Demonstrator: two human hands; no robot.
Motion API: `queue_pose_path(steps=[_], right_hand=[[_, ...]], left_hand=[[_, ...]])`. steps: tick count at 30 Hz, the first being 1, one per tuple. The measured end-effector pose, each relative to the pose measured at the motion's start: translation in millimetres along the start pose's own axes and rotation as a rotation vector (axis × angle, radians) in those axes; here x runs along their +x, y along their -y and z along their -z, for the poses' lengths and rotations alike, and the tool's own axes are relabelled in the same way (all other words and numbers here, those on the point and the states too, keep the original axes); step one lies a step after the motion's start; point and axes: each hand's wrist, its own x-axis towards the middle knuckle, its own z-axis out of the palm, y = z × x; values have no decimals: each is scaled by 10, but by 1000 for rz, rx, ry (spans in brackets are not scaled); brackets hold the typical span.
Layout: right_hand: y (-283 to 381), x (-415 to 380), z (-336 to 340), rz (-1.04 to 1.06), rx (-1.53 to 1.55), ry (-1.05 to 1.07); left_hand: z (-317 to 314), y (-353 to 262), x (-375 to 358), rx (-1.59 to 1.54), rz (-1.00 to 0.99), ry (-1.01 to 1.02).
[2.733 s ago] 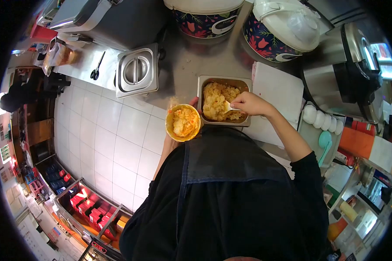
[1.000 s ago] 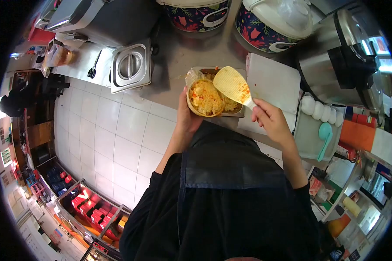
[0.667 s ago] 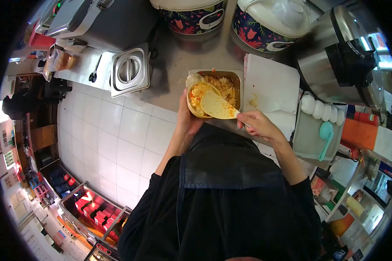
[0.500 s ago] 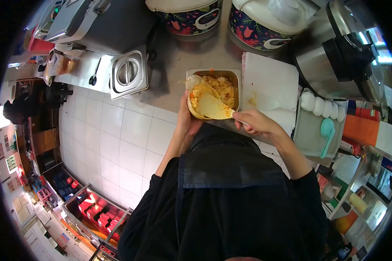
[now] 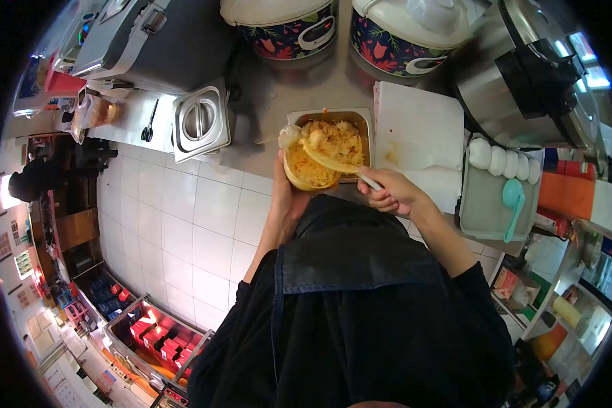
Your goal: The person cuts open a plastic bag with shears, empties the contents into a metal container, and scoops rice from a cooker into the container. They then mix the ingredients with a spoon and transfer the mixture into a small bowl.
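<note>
A round bowl (image 5: 296,182) of yellow-orange rice rests in my left hand (image 5: 285,194), whose fingers wrap around its near left side. My right hand (image 5: 391,192) grips the handle of a rice paddle (image 5: 336,164). The paddle is turned on edge, its rice-smeared blade crossing the bowl's far rim. Just beyond and partly under the bowl is a steel pan (image 5: 370,129), with more of the same rice (image 5: 341,139) in it. A crumpled clear plastic thing (image 5: 289,136) shows at the bowl's far left edge.
White paper sheets (image 5: 421,122) lie right of the pan. Farther right, a grey tray (image 5: 472,204) bears several white rounded items (image 5: 498,162) and a turquoise spoon (image 5: 513,204). A lidded steel container (image 5: 199,122) stands left. Flowered pots (image 5: 285,41) and a large steel cooker (image 5: 483,88) line the back.
The paddle has turned from lying flat over the bowl to standing on edge nearer its far rim. The bowl has shifted slightly left, showing more of its rice.
</note>
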Motion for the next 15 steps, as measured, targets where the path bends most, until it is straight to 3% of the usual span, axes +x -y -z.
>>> queue_pose_path(steps=[2,6,8,15], right_hand=[[12,-57,56,-20,106,24],[188,-240,-16,48,-28,-2],[230,-257,-141,32,-362,-104],[6,50,-281,121,-289,-157]], left_hand=[[79,-14,0,-14,-43,-5],[82,-81,-2,-55,-59,-13],[118,-72,31,-74,-68,1],[81,94,62,-107,-220,83]])
